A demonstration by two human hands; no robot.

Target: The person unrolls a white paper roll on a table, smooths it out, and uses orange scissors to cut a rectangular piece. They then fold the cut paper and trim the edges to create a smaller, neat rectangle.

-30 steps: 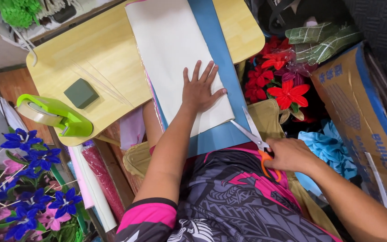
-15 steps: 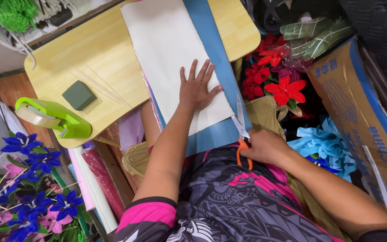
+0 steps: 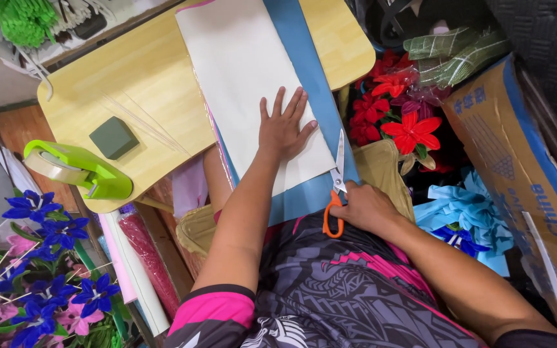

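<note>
Scissors (image 3: 336, 187) orange-handled, right hand (image 3: 367, 207) gripping, left hand (image 3: 283, 129) flattening smooth paper (image 3: 246, 71)

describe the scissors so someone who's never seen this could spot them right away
Start at the light wooden table, where a white sheet lies on a blue sheet under the flat left hand. At the blue sheet's near right edge, the right hand grips the scissors. They alone have orange loop handles and slim silver blades, pointing up along that edge beside the red flowers.

Bright, even light; soft shadows; sharp centre; slight wide-angle bending at edges; upper right of the frame dim.
</note>
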